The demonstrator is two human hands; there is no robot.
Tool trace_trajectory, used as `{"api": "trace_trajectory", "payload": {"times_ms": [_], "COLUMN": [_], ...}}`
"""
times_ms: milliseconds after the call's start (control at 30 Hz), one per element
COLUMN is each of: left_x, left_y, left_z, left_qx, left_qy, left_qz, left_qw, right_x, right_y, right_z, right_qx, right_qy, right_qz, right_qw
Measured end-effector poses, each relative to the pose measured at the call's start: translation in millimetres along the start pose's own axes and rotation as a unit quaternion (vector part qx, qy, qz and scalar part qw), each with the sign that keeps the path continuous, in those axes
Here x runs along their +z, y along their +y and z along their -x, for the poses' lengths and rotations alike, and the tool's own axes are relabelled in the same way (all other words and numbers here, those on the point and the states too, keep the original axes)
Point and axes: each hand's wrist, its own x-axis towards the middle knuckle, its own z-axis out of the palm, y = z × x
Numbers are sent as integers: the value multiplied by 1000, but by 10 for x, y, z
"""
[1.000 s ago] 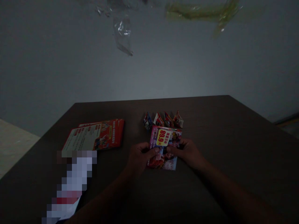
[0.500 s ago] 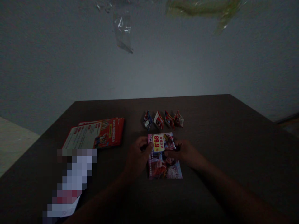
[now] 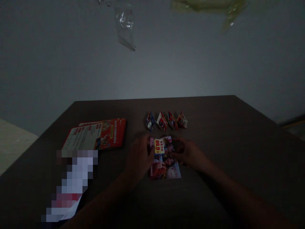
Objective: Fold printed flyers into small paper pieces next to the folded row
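A colourful printed leaflet [image 3: 166, 170] with a yellow "89.9" price patch lies before me, and its upper part looks folded over. My left hand [image 3: 139, 156] pinches the leaflet's left edge, thumb on top beside the price patch. At the right edge, my right hand [image 3: 190, 154] has thumb and fingers closed on the paper near the fold. The fingers behind the sheet are partly hidden. Just beyond the leaflet, several small folded paper pieces stand in a row, among them a blue and white folded piece [image 3: 150, 121] and a red and white folded piece [image 3: 182, 120].
A stack of red and white flyers [image 3: 111, 135] sits on the left of the dark wooden table [image 3: 214, 111]. Nearer to me is a blurred-out, pixelated pale object [image 3: 73, 181]. A grey wall [image 3: 152, 63] with tape and clear plastic rises behind the table.
My left hand has turned slightly over the leaflet's left side. The leaflet has shifted a little to the left, and my right hand's fingers have bunched at its edge.
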Motion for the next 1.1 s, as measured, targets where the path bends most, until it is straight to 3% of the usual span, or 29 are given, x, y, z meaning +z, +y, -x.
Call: {"api": "trace_trajectory", "payload": {"times_ms": [100, 167, 233, 433, 567, 667, 867, 1100], "left_x": [-66, -87, -78, 2, 19, 21, 54, 51], "left_y": [95, 162, 208, 187, 169, 193, 235, 252], "left_z": [48, 89, 126, 156, 155, 167, 223, 237], "left_qx": [111, 188, 224, 239, 244, 261, 295, 301], "left_qy": [-2, -55, -120, -146, -143, -138, -136, -149], "left_qz": [-56, -47, -50, -67, -76, -73, -68, -84], "left_qw": [992, 980, 966, 958, 956, 953, 943, 938], "right_x": [8, 8, -3, -118, -122, -41, 57, 50], "right_y": [12, 20, 25, -29, -18, 81, 201, 240], "right_z": [-7, -14, -21, 67, 313, 499, 581, 540], "right_qx": [-23, -39, -54, -108, -232, -290, -324, -347], "right_qy": [17, 28, 36, 13, -30, -2, 10, 32], "right_qz": [34, 59, 77, 169, 286, 327, 394, 381], "right_qw": [999, 997, 995, 980, 929, 899, 860, 857]}}
